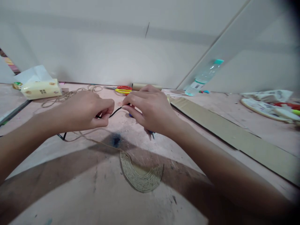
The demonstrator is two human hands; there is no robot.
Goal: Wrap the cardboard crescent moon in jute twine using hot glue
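A short stretch of thin black cord [115,111] runs between my two hands above the table. My left hand [90,109] has its fingers curled shut around one part of it. Thumb and fingers of my right hand [150,107] pinch the cord a little further right. Below them on the table lies a U-shaped piece covered in rows of twine [140,181], with a loose strand leading from it toward the left. A metal-tipped tool [152,135], mostly hidden, pokes out under my right hand.
Behind the hands lie scissors with red and yellow handles [123,90] and a cardboard tube [137,85]. Loose twine [55,99] and a tissue pack [42,88] are at left. Rightward are a water bottle [202,79], a long cardboard strip [234,131] and a round board with scraps [260,107].
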